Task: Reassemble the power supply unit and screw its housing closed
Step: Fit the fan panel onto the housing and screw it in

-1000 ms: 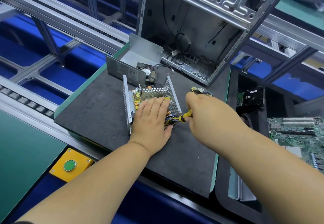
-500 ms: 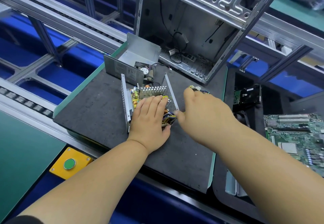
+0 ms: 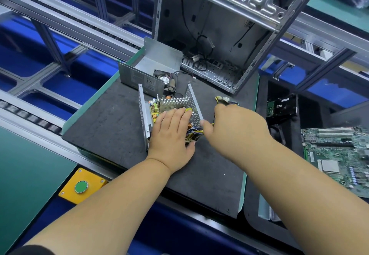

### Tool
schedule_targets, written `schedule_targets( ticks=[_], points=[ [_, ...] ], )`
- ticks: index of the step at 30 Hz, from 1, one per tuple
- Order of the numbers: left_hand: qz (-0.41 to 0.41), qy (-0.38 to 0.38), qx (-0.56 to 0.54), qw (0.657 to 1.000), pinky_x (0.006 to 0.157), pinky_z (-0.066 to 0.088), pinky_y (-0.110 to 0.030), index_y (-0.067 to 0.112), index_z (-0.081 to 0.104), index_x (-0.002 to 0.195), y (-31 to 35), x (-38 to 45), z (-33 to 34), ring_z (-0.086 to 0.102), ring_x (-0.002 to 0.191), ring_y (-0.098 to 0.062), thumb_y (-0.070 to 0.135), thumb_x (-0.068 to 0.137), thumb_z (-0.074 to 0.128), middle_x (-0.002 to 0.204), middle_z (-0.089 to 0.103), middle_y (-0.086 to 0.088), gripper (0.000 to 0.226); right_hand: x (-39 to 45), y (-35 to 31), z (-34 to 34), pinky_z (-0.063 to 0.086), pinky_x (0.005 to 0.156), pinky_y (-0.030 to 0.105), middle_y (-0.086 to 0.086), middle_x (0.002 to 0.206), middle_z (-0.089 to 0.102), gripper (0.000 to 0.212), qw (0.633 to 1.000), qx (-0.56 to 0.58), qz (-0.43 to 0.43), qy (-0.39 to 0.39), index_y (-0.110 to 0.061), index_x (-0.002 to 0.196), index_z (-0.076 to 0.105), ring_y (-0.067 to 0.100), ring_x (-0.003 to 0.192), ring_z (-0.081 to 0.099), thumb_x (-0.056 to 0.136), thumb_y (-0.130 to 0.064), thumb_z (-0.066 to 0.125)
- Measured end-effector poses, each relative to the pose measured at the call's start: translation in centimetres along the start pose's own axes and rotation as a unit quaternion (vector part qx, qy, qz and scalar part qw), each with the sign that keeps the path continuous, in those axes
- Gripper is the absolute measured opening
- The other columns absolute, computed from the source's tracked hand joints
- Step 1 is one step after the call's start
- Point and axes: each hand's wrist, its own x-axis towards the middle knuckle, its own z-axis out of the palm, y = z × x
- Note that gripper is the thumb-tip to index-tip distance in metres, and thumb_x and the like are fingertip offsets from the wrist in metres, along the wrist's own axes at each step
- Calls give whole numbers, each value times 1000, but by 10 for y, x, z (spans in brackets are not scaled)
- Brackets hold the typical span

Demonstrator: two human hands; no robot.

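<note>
The open power supply base (image 3: pixel 144 115) sits on the black mat (image 3: pixel 103 127), its circuit board and finned heatsink (image 3: pixel 173 102) exposed between two perforated walls. My left hand (image 3: pixel 171 135) lies flat on the board with straight fingers. My right hand (image 3: pixel 235 129) is just right of the base's right wall and grips the yellow and black cable bundle (image 3: pixel 194 135) coming out of the unit. A white connector (image 3: pixel 225 99) on yellow wires shows beyond the knuckles. The grey cover (image 3: pixel 157 59) with its fan (image 3: pixel 165 80) lies behind the base.
An empty computer case (image 3: pixel 219 25) stands at the back of the mat. A green motherboard (image 3: pixel 337 155) and a drive (image 3: pixel 283 105) lie to the right. A yellow box with a green button (image 3: pixel 81 186) sits at the near left, and conveyor rails run along the left.
My right hand has drawn closer to the base's right wall, and the yellow wires it holds are now mostly hidden. My left hand stays on the board.
</note>
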Motion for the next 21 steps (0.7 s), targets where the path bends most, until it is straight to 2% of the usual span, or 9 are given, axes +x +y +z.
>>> schedule_targets(
  ticks=[2,4,9,12,14,16,18,19,21],
  points=[
    [0,-1,2,1000,116,21,-43,10,50,140,0,0,0,46,131,-28,45,70,69,142,51,-6,80,-6,3,0,31,59,34,0,87,44,28,997,42,-60,-6,-21,90,30,25,78,45,94,-34,55],
    [0,-3,4,1000,116,21,-43,10,50,140,0,0,-1,46,132,-28,45,71,69,142,51,-6,80,-9,7,2,32,60,34,-2,88,40,29,995,49,-82,-5,-22,89,29,24,78,43,93,-25,58],
    [-2,-3,3,1000,116,21,-43,10,50,140,0,0,0,46,132,-29,45,71,69,142,51,-6,79,1,6,7,19,46,29,-5,65,32,38,999,4,-24,-33,-21,77,32,23,67,40,97,-47,52],
    [-4,-3,3,1000,116,21,-43,10,50,140,0,1,0,46,132,-28,45,71,69,142,51,-6,79,5,-1,8,17,44,24,-3,60,31,49,999,-32,6,-27,-21,64,25,21,57,36,99,-49,46],
    [-3,-4,3,1000,116,21,-43,11,50,140,0,0,0,46,132,-28,45,71,69,142,51,-6,79,2,-1,8,17,44,24,-3,60,32,47,999,-44,22,-16,-20,65,29,17,51,33,100,-49,41],
    [-2,0,2,1000,116,22,-43,10,51,140,0,0,1,46,132,-28,45,71,69,142,52,-6,79,-3,1,6,25,47,27,-3,68,37,38,1000,-17,15,-8,-20,78,37,20,60,43,98,-52,42],
    [-1,2,3,1000,116,21,-43,11,50,140,0,0,0,46,132,-28,45,71,69,142,51,-6,79,-8,4,2,33,59,32,-1,87,42,30,999,30,-22,-15,-21,93,34,25,81,50,94,-45,52],
    [-1,0,4,1000,117,20,-42,11,50,140,0,0,0,45,132,-28,45,71,69,142,51,-6,79,-9,5,0,32,63,33,0,94,40,29,998,34,-47,-19,-21,95,32,25,87,49,93,-36,57],
    [-1,-3,7,1000,117,19,-42,11,49,141,0,1,1,44,132,-27,46,72,68,143,50,-5,79,-10,7,-1,30,65,31,-1,96,35,26,997,20,-75,-11,-21,95,35,22,86,41,91,-21,61]
  ],
)
